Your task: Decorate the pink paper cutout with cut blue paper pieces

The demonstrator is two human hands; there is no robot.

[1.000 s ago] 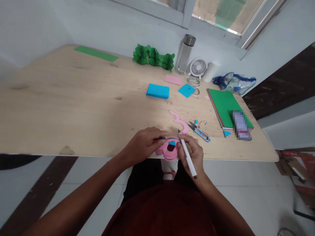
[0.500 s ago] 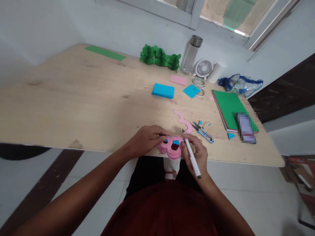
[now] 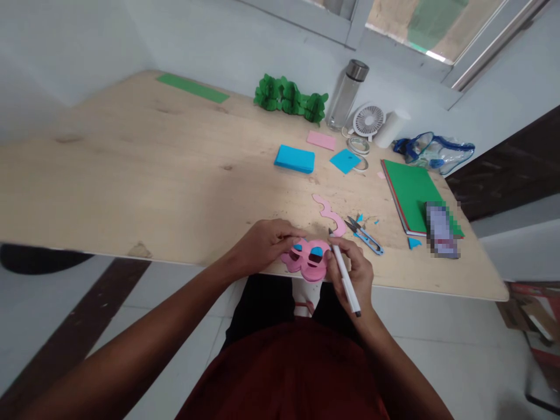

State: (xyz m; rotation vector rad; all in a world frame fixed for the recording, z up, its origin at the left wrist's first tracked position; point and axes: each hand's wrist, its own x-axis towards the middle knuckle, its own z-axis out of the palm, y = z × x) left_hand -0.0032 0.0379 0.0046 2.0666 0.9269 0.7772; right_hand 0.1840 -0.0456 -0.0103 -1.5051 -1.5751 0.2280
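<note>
Close to the table's front edge, a pink scalloped paper cutout [image 3: 312, 270] in layers, with open gaps and bits of blue showing, is held between my hands. My left hand [image 3: 272, 242] pinches its left end. My right hand [image 3: 352, 269] grips a white marker [image 3: 343, 275] with its dark tip pointing up and away, and these fingers also touch the cutout's right side. Just beyond lies a wavy pink paper strip [image 3: 330, 214]. Small blue thread snips [image 3: 366, 237] rest right of it, among tiny blue scraps.
A blue paper stack [image 3: 294, 158], a blue sheet [image 3: 345, 161] and tape rolls [image 3: 359, 145] lie mid-table. Along the wall stand green paper garland [image 3: 289, 97], a glass bottle [image 3: 347, 99] and a small fan [image 3: 368, 120]. At right, a phone [image 3: 441, 230] overlaps a green folder [image 3: 413, 192].
The camera view has shifted slightly. The pink cutout has opened a little, its layers now showing wider gaps. Both hands keep their hold, and the marker stays in my right hand.
</note>
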